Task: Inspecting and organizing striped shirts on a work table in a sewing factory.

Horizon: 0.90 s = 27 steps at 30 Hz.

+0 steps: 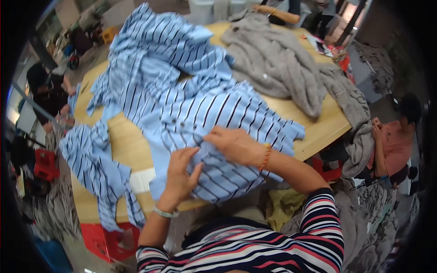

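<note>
Light-blue knit cardigan [214, 111] with dark stripes lies spread in front of me, with dark buttons along its front edge. My right hand [234, 144], wearing an orange beaded bracelet, has its fingers bent in a pinch on the cardigan's front edge. To its left, my left hand [180, 175], with a pale bangle at the wrist, rests on the same cloth, thumb and fingers apart. A fold of the fabric lies between the two hands. Some of the fabric under my right fingers is hidden.
More striped knitwear [159, 41] is heaped at the table's far side, and another striped piece [98, 166] hangs over its left edge. Grey-brown knits [273, 59] lie far right on the wooden table [325, 129]. A red crate [109, 241] stands below. People sit around.
</note>
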Tool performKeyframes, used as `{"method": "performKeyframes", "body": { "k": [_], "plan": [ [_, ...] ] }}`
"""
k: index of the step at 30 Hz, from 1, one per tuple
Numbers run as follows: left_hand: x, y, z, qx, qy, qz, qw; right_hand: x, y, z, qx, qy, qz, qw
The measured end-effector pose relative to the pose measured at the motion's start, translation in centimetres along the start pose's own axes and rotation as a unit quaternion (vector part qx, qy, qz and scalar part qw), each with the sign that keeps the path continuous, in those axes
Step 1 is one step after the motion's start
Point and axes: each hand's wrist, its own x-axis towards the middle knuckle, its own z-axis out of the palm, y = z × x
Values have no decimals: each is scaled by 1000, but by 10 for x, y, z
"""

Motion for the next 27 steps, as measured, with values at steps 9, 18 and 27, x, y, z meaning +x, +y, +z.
{"method": "performKeyframes", "body": {
  "k": [9,18,27],
  "plan": [
    [19,3,46,-158,9,-113,981,4,4,-7,149,-29,34,988],
    [4,11,28,-120,-31,-175,977,-2,5,-5,209,-87,24,974],
    [3,24,39,-193,-11,-194,962,-16,-13,-3,1,-49,-13,999]
  ]
}}
